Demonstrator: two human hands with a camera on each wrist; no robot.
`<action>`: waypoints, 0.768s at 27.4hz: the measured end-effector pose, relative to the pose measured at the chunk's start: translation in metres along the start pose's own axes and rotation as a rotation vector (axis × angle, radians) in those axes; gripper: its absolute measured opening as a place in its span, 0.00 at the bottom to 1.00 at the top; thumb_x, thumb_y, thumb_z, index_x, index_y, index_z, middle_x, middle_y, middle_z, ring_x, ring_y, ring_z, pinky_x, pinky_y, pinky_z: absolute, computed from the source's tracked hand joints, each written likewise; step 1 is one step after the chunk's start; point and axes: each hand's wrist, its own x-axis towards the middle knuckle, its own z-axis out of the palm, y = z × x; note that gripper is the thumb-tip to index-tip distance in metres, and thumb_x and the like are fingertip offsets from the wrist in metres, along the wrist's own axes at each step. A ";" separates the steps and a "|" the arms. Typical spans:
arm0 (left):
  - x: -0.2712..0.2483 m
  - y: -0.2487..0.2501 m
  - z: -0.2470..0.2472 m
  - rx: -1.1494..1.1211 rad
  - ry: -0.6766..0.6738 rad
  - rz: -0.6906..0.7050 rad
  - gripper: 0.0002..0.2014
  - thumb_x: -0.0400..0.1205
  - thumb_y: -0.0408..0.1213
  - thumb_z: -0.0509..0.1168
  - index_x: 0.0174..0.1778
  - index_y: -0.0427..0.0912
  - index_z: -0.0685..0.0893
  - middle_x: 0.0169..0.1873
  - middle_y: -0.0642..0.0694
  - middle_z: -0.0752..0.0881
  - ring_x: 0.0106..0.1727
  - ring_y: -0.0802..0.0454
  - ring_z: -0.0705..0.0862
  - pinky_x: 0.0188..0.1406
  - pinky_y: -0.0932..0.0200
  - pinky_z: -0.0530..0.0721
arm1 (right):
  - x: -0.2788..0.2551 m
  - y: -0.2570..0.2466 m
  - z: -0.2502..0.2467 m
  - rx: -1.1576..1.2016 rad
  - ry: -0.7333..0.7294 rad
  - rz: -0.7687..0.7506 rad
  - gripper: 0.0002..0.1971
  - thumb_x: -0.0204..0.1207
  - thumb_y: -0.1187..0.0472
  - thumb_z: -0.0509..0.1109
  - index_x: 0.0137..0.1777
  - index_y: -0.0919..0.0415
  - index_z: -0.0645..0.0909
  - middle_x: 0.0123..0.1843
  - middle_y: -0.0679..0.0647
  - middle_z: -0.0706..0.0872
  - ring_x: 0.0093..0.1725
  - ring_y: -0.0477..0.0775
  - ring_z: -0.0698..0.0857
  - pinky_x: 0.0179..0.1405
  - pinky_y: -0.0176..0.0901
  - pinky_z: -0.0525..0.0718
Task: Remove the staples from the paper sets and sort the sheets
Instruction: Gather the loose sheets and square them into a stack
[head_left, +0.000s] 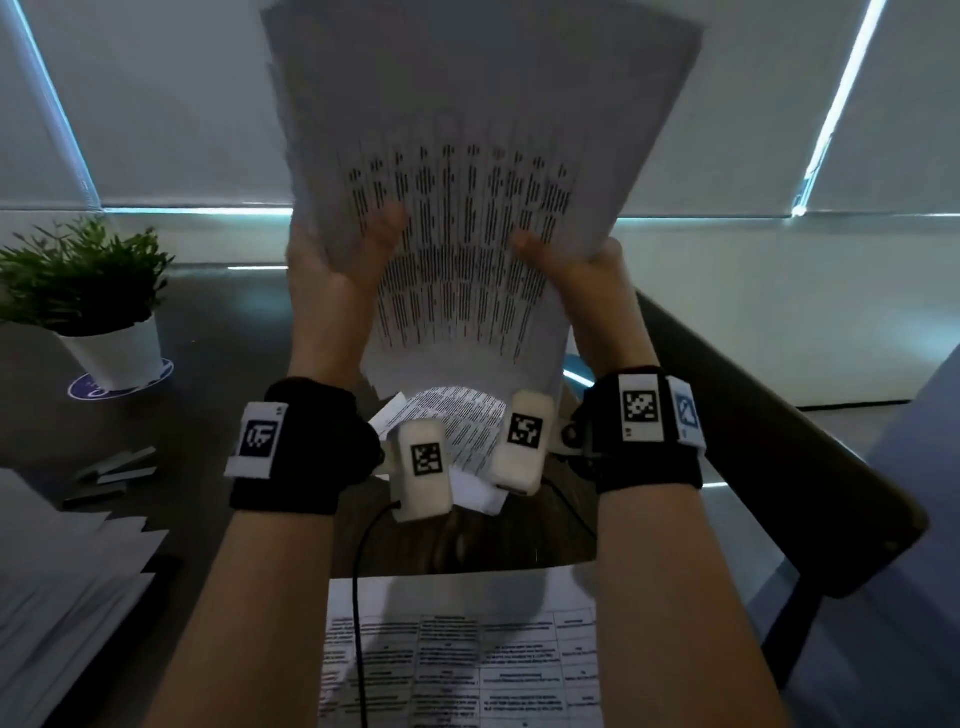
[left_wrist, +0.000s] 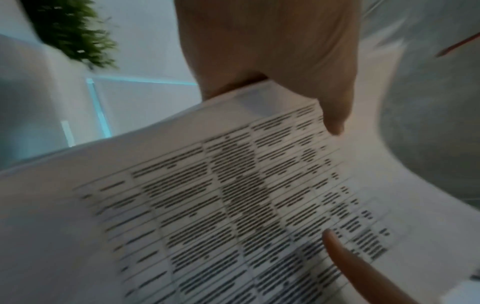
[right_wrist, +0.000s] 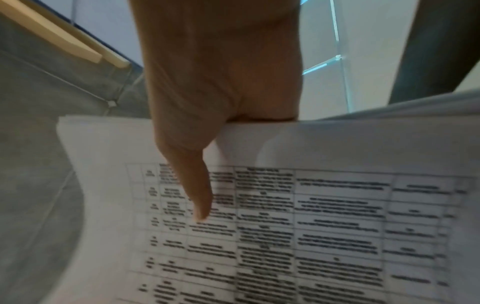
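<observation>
**Paper stack held up off the bench**

At your left, a potted plant (head_left: 85, 291) sits near the bench (head_left: 218, 332) edge. Your left hand (head_left: 332, 280) and right hand (head_left: 582, 275) each grip the raised paper stack (head_left: 467, 156), thumbs pressed on its printed face. The stack hides your fingers behind it, and its top is cut off.

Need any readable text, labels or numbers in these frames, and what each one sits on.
None can be read.
Held paper stack: printed table text, blurred in all three views.
Sheet on the table: table text, too small and blurred.
Loose sheet under the wrists: print too small.
Wristband tags: square coded patterns only, no words.
Blue disc under the plant pot: markings illegible.
</observation>
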 end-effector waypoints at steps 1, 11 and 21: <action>0.000 -0.007 -0.002 0.018 -0.040 -0.086 0.30 0.76 0.49 0.74 0.69 0.38 0.75 0.59 0.45 0.87 0.61 0.51 0.86 0.62 0.47 0.83 | -0.001 0.010 -0.001 -0.026 -0.009 0.083 0.09 0.73 0.65 0.79 0.52 0.58 0.88 0.51 0.55 0.93 0.53 0.56 0.91 0.60 0.57 0.88; -0.006 -0.024 -0.011 0.076 0.074 -0.067 0.28 0.77 0.41 0.74 0.70 0.38 0.74 0.60 0.45 0.86 0.60 0.54 0.86 0.60 0.53 0.85 | 0.001 0.027 -0.005 0.056 0.014 0.108 0.09 0.74 0.61 0.78 0.54 0.58 0.88 0.54 0.60 0.92 0.55 0.61 0.91 0.60 0.60 0.87; -0.015 -0.060 -0.025 -0.107 0.363 -0.387 0.09 0.85 0.42 0.63 0.47 0.41 0.84 0.43 0.48 0.90 0.47 0.53 0.89 0.45 0.56 0.88 | -0.017 0.088 -0.013 -0.053 0.110 0.721 0.40 0.66 0.46 0.84 0.71 0.66 0.72 0.66 0.62 0.81 0.59 0.65 0.86 0.55 0.58 0.87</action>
